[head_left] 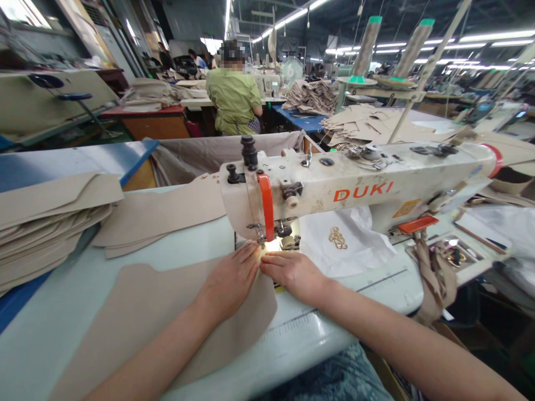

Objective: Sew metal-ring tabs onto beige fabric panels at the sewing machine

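A beige fabric panel (146,312) lies on the pale sewing table, its right end beneath the needle area of a white sewing machine (317,189). My left hand (232,278) rests flat on this panel, fingers stretched toward the lit presser foot. From the other side my right hand (295,273) reaches in, fingers extended leftward and pressing down by the panel's edge. Both sets of fingertips nearly meet just in front of the needle. The thumb of my right hand is hidden, and the stitching point is mostly covered by fingers and glare.
Left stand a stack of beige panels (50,223) and more loose panels (163,214). Gold metal rings (337,238) lie on white sheeting behind the needle. Fabric straps (432,278) hang beside a small parts tray (455,253). A person in green (233,100) works beyond.
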Motion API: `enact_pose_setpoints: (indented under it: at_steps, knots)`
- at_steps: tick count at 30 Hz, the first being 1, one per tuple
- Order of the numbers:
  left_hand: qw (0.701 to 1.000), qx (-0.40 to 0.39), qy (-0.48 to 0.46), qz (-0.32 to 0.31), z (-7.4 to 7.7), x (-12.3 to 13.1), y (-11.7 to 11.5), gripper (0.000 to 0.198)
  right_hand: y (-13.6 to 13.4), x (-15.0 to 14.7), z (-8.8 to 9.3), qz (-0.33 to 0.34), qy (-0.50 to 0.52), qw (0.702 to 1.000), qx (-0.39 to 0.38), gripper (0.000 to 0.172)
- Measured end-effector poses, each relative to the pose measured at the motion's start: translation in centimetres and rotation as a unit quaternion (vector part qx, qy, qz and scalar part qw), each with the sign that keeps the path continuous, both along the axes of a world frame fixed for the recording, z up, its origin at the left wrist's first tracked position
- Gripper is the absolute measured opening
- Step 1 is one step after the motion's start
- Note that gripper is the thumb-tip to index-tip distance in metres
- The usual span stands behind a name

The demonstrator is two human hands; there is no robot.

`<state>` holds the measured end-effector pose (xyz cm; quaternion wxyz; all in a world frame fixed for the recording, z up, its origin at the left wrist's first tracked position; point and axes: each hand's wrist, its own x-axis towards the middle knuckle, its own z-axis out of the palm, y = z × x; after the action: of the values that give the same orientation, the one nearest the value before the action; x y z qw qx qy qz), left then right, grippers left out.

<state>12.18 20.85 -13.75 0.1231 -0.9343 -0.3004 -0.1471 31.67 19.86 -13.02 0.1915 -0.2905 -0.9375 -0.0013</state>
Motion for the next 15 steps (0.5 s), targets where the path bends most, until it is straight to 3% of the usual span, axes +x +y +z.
enact_pose_setpoints:
  at_steps: [15]
  knots:
    - [1.000, -0.006, -0.004, 0.012, -0.41, 0.02, 0.00, 0.042, -0.17, -0.03, 0.21, -0.002, 0.003, 1.000, 0.020, 0.015]
